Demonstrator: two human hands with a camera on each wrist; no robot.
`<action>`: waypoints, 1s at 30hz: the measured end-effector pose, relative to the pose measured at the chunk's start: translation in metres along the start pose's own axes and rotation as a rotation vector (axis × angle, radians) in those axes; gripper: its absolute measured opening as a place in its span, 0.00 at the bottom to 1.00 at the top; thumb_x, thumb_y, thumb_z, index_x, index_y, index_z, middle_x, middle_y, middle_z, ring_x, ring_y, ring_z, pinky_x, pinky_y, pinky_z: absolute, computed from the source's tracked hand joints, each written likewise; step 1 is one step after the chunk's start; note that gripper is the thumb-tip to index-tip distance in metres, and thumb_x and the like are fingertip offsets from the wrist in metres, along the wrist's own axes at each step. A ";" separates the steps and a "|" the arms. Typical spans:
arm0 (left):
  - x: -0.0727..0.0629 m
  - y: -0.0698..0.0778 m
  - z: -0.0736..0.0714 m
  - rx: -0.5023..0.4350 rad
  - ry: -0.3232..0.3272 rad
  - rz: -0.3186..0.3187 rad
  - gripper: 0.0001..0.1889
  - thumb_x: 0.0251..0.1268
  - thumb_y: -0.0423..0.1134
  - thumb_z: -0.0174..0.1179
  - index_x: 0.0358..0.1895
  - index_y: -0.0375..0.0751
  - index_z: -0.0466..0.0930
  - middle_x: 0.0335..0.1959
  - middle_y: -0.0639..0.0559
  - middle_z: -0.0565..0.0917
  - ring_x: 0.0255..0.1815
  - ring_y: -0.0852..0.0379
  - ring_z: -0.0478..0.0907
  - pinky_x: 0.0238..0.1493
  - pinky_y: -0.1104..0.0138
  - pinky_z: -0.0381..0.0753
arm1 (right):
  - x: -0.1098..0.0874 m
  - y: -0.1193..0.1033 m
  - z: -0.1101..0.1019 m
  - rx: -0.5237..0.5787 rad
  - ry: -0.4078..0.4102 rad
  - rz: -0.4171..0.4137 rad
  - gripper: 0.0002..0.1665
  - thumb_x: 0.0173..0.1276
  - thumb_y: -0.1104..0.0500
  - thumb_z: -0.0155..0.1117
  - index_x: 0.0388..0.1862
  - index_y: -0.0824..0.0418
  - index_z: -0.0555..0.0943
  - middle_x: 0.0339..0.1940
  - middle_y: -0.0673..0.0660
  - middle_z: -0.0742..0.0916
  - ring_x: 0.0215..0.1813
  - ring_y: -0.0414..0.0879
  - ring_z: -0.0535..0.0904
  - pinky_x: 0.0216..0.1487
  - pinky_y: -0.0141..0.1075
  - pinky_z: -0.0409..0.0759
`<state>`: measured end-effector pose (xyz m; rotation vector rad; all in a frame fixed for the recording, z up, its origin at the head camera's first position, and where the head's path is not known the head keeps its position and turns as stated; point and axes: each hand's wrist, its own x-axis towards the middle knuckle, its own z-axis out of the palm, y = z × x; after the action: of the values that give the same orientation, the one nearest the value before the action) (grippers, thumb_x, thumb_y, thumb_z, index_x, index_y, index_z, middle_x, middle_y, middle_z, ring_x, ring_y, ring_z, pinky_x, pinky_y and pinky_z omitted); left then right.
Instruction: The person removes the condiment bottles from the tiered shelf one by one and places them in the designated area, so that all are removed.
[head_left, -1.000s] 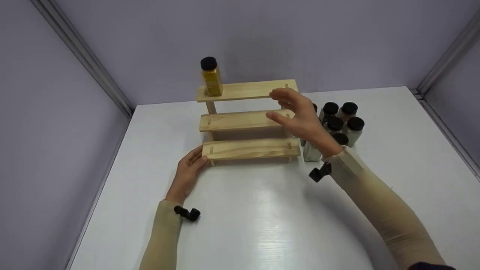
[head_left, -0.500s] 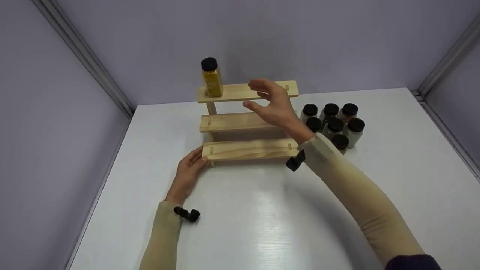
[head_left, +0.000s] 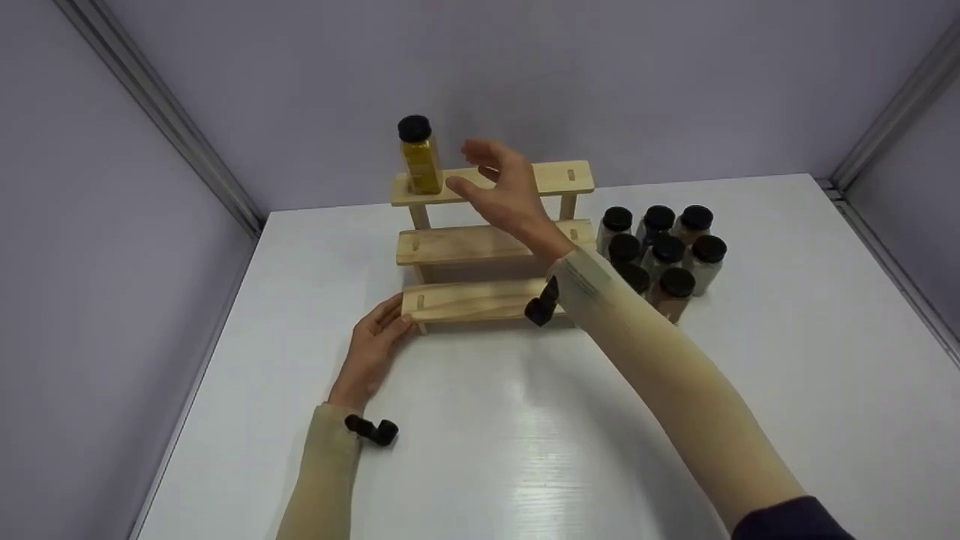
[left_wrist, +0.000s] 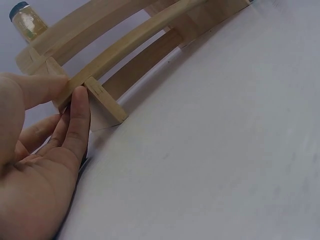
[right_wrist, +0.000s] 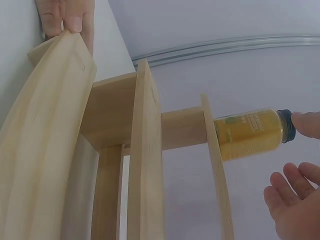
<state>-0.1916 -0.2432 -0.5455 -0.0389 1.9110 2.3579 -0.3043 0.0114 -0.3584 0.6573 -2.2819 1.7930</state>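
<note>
A three-tier wooden spice rack [head_left: 472, 302] stands on the white table. My left hand [head_left: 369, 349] pinches the left end of its lowest shelf, thumb on top and fingers [left_wrist: 79, 117] underneath, as the left wrist view shows. On the top shelf's left end stands a spice jar [head_left: 422, 166] with yellow powder and a black lid. Just right of that jar, my right hand [head_left: 506, 193] is held in the air with fingers spread from the thumb, holding nothing. In the right wrist view, the thumb overlaps the edge of the jar's lid [right_wrist: 287, 126].
Several more black-lidded spice jars [head_left: 666, 251] stand in a cluster right of the rack, partly behind the right sleeve [head_left: 637, 322]. A pale wall [head_left: 675, 90] rises behind the table [head_left: 450, 450], with metal rails along the corners.
My right hand has moved left, from the rack's right end near the jar cluster to beside the yellow spice jar. The left hand stays at the lowest shelf's end.
</note>
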 end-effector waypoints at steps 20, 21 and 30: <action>-0.005 0.001 -0.004 0.031 0.024 -0.008 0.31 0.81 0.35 0.62 0.82 0.36 0.64 0.78 0.40 0.72 0.77 0.47 0.72 0.73 0.65 0.81 | 0.037 -0.002 0.049 0.017 0.061 0.139 0.38 0.74 0.56 0.75 0.78 0.64 0.73 0.75 0.59 0.80 0.76 0.49 0.76 0.79 0.30 0.73; -0.005 0.001 -0.004 0.025 0.026 -0.006 0.31 0.81 0.35 0.61 0.81 0.36 0.65 0.77 0.40 0.72 0.77 0.47 0.72 0.73 0.65 0.81 | 0.039 -0.003 0.051 0.016 0.059 0.145 0.38 0.74 0.56 0.75 0.78 0.63 0.72 0.76 0.59 0.80 0.76 0.49 0.76 0.78 0.29 0.73; -0.003 0.004 -0.004 0.031 0.018 0.000 0.30 0.82 0.35 0.61 0.81 0.37 0.65 0.76 0.40 0.73 0.75 0.48 0.74 0.74 0.65 0.80 | 0.047 -0.007 0.062 0.014 0.059 0.147 0.35 0.74 0.59 0.75 0.77 0.59 0.75 0.73 0.55 0.82 0.74 0.45 0.78 0.77 0.29 0.74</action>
<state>-0.1891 -0.2485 -0.5427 -0.0581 1.9556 2.3356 -0.3346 -0.0599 -0.3500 0.4423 -2.3363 1.8663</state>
